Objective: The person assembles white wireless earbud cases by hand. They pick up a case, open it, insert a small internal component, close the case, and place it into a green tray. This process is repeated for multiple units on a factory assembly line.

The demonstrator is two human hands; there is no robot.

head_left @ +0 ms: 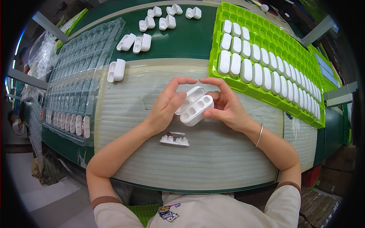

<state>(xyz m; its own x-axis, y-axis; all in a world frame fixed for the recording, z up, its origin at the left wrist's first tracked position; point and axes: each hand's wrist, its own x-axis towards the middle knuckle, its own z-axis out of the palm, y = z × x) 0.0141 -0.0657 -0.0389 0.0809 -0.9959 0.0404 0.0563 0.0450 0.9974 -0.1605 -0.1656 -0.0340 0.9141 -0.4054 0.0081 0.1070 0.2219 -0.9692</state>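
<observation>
A white earbud charging case [195, 110] with its lid raised is held between my two hands above the padded mat. Its round earbud wells face up and look bare. My left hand [167, 104] closes on the case's left side, the thumb by the lid. On the right side, my right hand [227, 108] grips the case with thumb and fingers, some fingers hidden behind it. Both index fingers arch over the top, their tips almost meeting. Below the case, on the mat, lies a small white molded part [174, 140] with a thin metallic piece along its far edge.
Several open white cases [142, 43] stand on the green tabletop at the far left. A lime-green tray [266, 26] at the right holds rows of closed white cases. To the left lies a clear plastic tray [78, 72] with small white parts [72, 123] in its near row.
</observation>
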